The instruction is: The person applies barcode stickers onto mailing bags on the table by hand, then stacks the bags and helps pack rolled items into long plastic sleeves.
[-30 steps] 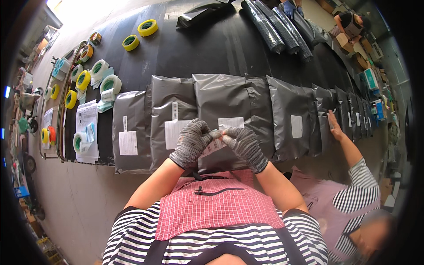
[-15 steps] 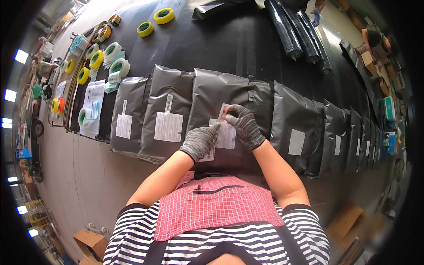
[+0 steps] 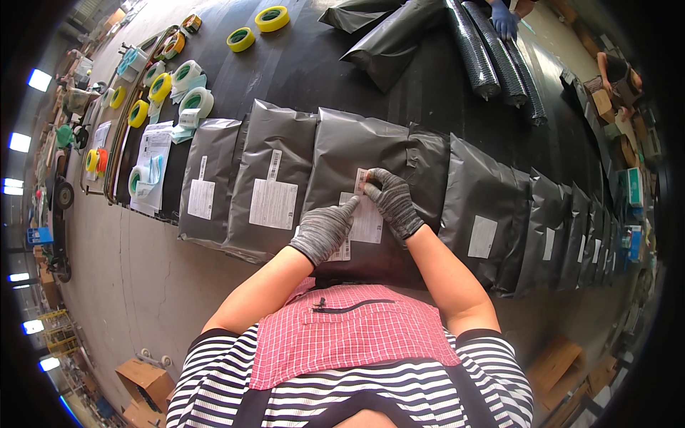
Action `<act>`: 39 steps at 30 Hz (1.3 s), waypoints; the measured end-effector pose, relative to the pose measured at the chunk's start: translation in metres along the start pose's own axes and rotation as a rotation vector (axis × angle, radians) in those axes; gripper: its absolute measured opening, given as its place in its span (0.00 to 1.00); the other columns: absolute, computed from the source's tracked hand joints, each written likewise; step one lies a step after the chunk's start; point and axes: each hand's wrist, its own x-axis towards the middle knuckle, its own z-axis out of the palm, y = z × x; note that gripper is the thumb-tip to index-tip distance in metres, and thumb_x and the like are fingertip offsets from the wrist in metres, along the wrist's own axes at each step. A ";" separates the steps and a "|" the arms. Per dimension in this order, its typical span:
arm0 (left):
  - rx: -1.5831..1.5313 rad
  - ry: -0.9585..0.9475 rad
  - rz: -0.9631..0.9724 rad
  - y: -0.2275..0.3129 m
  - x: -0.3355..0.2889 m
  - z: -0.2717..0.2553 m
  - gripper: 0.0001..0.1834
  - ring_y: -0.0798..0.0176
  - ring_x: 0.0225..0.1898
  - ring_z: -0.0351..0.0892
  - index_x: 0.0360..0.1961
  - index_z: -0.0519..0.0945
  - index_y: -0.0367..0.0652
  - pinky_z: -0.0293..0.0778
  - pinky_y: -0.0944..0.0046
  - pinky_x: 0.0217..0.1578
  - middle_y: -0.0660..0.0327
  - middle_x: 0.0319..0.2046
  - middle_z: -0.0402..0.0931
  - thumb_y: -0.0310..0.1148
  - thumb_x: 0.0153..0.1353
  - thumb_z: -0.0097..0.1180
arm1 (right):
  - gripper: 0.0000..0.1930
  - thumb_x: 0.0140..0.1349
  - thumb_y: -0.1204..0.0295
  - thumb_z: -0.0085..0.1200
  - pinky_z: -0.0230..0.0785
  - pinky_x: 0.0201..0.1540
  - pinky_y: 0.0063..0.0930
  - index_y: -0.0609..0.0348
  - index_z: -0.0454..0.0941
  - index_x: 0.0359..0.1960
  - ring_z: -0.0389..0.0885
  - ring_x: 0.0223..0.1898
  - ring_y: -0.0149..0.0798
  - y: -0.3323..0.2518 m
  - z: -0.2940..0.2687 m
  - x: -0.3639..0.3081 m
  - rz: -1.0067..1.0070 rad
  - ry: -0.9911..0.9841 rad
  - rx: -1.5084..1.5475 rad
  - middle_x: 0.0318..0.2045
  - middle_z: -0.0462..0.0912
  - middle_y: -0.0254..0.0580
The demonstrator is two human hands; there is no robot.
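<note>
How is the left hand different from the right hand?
The left hand is lower in the picture; the right hand is higher. The left hand stretches one finger toward the small sticker; the right hand curls its fingers at the sticker's edge. Both wear grey gloves, over the same bag.

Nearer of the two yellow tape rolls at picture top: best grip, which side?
I'd pinch the nearer roll by its near-left rim, from above, thumb outside, finger inside the ring: it lies flat, hole up, the other roll beyond, to the right.
</note>
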 end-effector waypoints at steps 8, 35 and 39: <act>0.133 -0.167 -0.149 0.016 0.015 -0.013 0.38 0.43 0.37 0.85 0.76 0.52 0.58 0.77 0.48 0.40 0.46 0.37 0.84 0.31 0.65 0.46 | 0.21 0.58 0.66 0.65 0.74 0.52 0.42 0.59 0.78 0.51 0.82 0.48 0.50 -0.012 0.003 0.004 -0.179 0.021 -0.566 0.45 0.82 0.49; -1.188 -0.133 0.242 0.009 -0.036 -0.034 0.15 0.67 0.46 0.81 0.56 0.80 0.39 0.78 0.65 0.49 0.61 0.46 0.83 0.29 0.71 0.52 | 0.16 0.62 0.68 0.62 0.73 0.49 0.27 0.66 0.84 0.47 0.81 0.41 0.31 -0.120 -0.020 -0.109 0.339 -0.239 0.158 0.38 0.86 0.38; -0.981 -0.054 0.303 0.017 -0.036 -0.034 0.11 0.68 0.37 0.82 0.44 0.86 0.39 0.77 0.63 0.42 0.59 0.34 0.84 0.34 0.64 0.63 | 0.16 0.63 0.67 0.62 0.72 0.49 0.27 0.66 0.83 0.47 0.80 0.43 0.30 -0.124 -0.029 -0.131 0.347 -0.192 0.204 0.40 0.86 0.39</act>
